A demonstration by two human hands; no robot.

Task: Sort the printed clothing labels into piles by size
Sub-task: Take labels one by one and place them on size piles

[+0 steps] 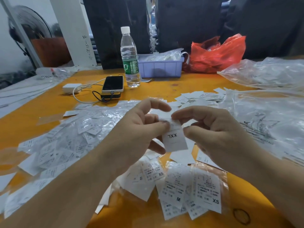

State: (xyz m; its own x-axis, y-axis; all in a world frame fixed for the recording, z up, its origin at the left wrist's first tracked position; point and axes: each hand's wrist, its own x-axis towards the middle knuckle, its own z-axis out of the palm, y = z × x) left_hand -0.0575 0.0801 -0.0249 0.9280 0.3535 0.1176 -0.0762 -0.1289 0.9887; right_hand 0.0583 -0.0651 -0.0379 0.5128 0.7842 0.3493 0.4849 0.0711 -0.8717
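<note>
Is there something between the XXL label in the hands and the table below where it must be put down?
Nothing solid blocks it. The XXL label hangs above loose labels on the table; no XXL pile is visible.

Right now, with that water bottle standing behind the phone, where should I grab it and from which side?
Grip the water bottle around its straight middle, at the green label, probably from the front right. It stands upright with its cap on, so a sideways wrap suits it. The phone and its cable lie close on its left, and the purple bin sits just behind on the right.
</note>
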